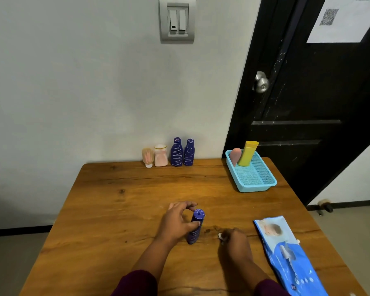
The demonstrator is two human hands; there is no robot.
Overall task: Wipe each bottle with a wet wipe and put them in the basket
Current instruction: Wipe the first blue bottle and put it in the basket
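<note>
A dark blue bottle (196, 226) stands upright on the wooden table (120, 210) near the middle, and my left hand (176, 223) is wrapped around its side. Just to its right my right hand (233, 242) rests on the table, fingers closed on a small white wet wipe (220, 236). Against the wall at the back stand two more blue bottles (182, 152), a pink bottle (160, 155) and a beige bottle (147, 157). The light blue basket (256, 180) at the back right holds a yellow bottle (247, 153) and a pink bottle (235, 155).
A blue wet wipe pack (286, 255) lies on the table's right side, close to my right hand. A black door (308, 92) with a metal knob stands behind the basket. The table's right and front edges are near.
</note>
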